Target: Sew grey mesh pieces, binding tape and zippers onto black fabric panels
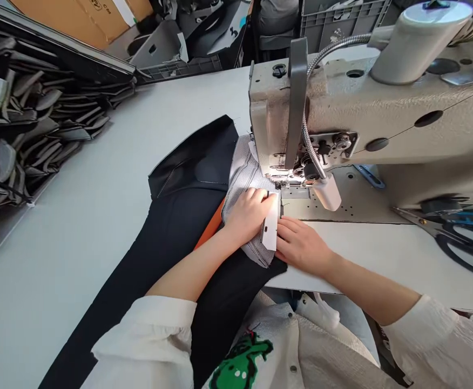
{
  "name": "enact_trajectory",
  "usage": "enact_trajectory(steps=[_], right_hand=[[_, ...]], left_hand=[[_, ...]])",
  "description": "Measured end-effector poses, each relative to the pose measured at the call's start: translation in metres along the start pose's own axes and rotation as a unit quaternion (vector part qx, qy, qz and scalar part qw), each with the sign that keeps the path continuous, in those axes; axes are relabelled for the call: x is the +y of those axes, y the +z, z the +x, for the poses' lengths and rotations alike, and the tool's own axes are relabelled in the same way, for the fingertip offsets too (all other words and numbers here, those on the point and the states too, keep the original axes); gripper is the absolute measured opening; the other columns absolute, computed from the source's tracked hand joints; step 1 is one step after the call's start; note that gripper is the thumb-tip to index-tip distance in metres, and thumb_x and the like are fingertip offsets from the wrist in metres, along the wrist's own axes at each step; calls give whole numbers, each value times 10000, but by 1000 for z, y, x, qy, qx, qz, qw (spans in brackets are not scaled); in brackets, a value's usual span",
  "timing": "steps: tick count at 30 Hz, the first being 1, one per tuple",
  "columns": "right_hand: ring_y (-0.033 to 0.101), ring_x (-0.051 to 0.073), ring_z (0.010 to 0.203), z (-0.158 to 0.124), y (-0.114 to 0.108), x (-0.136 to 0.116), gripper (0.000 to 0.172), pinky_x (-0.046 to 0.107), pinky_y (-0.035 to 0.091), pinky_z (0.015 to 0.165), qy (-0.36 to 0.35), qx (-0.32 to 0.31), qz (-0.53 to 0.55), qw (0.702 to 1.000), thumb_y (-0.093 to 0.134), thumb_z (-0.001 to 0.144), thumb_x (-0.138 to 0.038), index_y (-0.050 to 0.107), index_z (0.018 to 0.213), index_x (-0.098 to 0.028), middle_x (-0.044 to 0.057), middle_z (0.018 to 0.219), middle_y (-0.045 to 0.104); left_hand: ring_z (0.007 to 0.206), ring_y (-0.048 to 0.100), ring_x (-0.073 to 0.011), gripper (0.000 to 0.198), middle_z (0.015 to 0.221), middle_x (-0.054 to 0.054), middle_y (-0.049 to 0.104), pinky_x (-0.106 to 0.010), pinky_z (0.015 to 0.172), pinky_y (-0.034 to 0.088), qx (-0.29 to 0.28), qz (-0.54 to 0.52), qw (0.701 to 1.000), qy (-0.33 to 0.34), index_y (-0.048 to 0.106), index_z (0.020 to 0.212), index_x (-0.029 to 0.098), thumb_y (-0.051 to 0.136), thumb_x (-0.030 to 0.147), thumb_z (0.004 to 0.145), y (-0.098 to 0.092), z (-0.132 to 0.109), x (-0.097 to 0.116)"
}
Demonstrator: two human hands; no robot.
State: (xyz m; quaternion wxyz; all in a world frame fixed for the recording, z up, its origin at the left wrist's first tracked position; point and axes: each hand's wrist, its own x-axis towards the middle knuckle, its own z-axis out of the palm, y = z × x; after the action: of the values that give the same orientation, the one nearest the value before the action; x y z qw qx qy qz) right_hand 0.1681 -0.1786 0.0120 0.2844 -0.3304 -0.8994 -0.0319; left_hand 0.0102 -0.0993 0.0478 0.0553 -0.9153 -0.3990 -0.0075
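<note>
Reaching in from the lower left, forearm bare below a rolled white sleeve, left hand (249, 212) lying palm-down on the grey-and-white checked lining fabric (242, 178), fingers curled loosely and pressing the cloth flat rather than gripping it. Coming in from the lower right, right hand (299, 244) resting flat and low on the pale grey tabletop (99, 205), fingers extended and released, fingertips touching the edge of a small white rectangular label piece (271, 224) lying on the checked fabric between the two hands. Both hands sitting just in front of the lit needle area of the beige industrial sewing machine (362, 113).

Spreading from under the checked lining toward the lower left, a long black garment panel (167, 232), draping off the near edge of the tabletop. Showing just beside the left wrist, a narrow strip of orange fabric (212, 227). Lying at the far right of the tabletop, well apart from the hands, black-handled scissors (459, 240). Piling up along the left edge, stacked dark grey cut pieces (29, 119).
</note>
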Motion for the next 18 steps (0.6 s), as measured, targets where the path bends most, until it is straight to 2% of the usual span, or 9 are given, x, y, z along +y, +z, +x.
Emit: enact_trajectory(steps=[5, 10, 15, 18], right_hand=[[582, 258, 1045, -1, -2, -6, 158, 343, 523, 832, -9, 16, -37, 999, 503, 903, -183, 634, 885, -98, 157, 976, 654], [602, 185, 744, -4, -6, -1, 233, 269, 515, 613, -14, 12, -18, 1000, 445, 853, -64, 583, 694, -164, 62, 708, 610], [623, 197, 927, -9, -8, 3, 218, 290, 540, 809, -19, 10, -15, 1000, 422, 879, -30, 624, 845, -104, 108, 918, 673], [605, 232, 1037, -12, -9, -1, 205, 305, 538, 835, -19, -10, -14, 1000, 431, 885, -46, 632, 896, -82, 131, 982, 670]], left_hand=[[974, 483, -237, 306, 1090, -76, 567, -359, 786, 421, 7, 31, 999, 5, 522, 1231, 228, 443, 193, 937, 4, 2, 1], [1016, 480, -267, 377, 1170, -113, 559, -394, 813, 430, -37, 37, 999, 0, 491, 1278, 169, 439, 165, 905, -2, 6, 5], [1090, 479, -268, 455, 1270, -125, 542, -388, 865, 441, -71, 31, 997, 19, 438, 1339, 131, 457, 167, 885, -11, 5, 9], [1152, 476, -260, 473, 1378, -121, 486, -387, 896, 447, -94, 51, 994, 22, 408, 1376, 115, 381, 117, 903, -13, 3, 11]])
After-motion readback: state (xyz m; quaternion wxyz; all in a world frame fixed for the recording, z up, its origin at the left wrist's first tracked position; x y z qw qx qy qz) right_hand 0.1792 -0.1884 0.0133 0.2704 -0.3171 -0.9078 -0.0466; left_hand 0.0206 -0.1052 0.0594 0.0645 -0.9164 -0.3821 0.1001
